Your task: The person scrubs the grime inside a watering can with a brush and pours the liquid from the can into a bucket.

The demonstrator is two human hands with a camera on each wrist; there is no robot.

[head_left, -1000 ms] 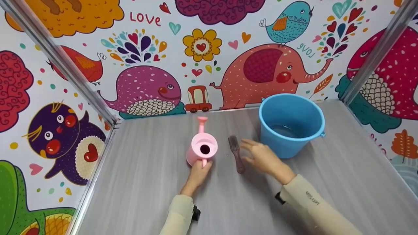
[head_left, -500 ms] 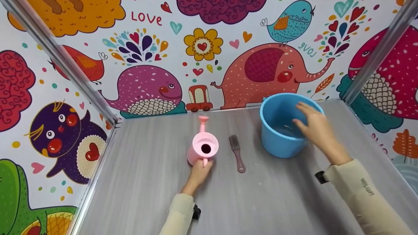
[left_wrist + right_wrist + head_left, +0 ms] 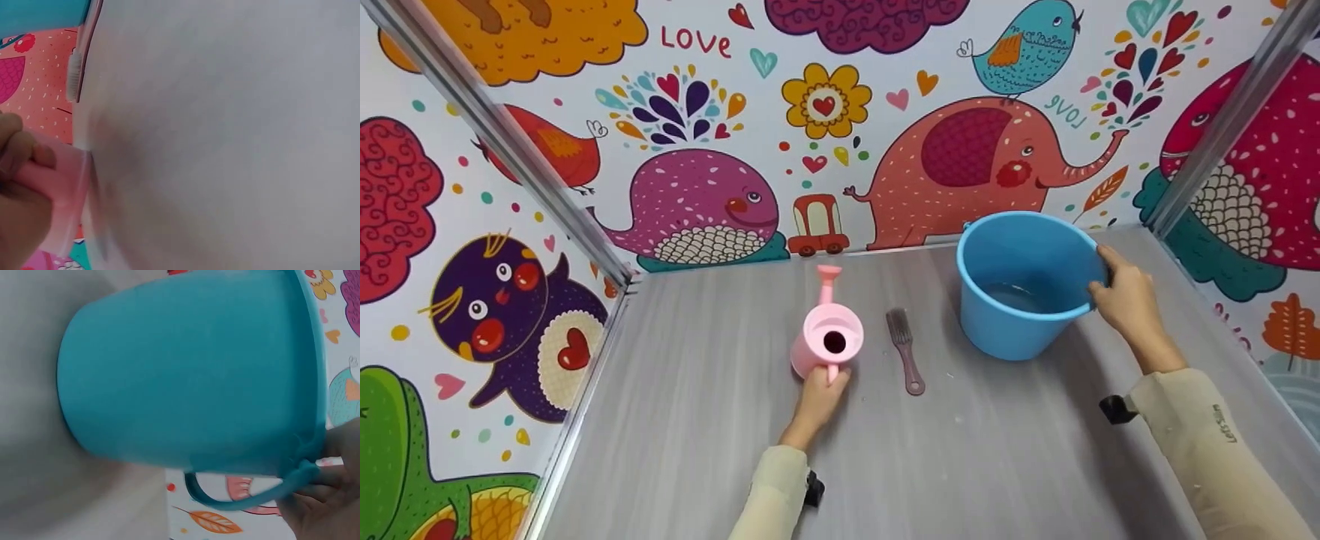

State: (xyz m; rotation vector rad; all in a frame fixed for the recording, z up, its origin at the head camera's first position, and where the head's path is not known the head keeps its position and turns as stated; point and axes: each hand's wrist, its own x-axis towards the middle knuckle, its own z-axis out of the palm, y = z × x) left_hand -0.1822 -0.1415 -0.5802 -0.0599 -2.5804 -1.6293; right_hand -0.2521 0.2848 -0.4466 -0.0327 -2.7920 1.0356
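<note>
My left hand point(image 3: 819, 399) grips the back handle of a pink watering can point(image 3: 808, 351), which stands upright on the table with its spout pointing away. The left wrist view shows the curled fingers point(image 3: 21, 152) against the can's pale pink side. At the right, my right hand point(image 3: 1130, 301) holds the right side of a blue bucket point(image 3: 1006, 330) at its rim. In the right wrist view the fingers are by the joint where the blue bail handle point(image 3: 247, 500) meets the rim; the handle hangs down along the side. The bucket stands upright on the table.
A brown hairbrush point(image 3: 906, 352) lies between the can and the bucket, its bristled head toward the back wall. Small drops or specks dot the grey table point(image 3: 945, 450). Printed cartoon walls with metal corner posts point(image 3: 514, 161) enclose the back and sides.
My right hand has moved from beside the hairbrush, over the bucket, to the right side of its rim and taken hold there. The left hand stays on the watering can.
</note>
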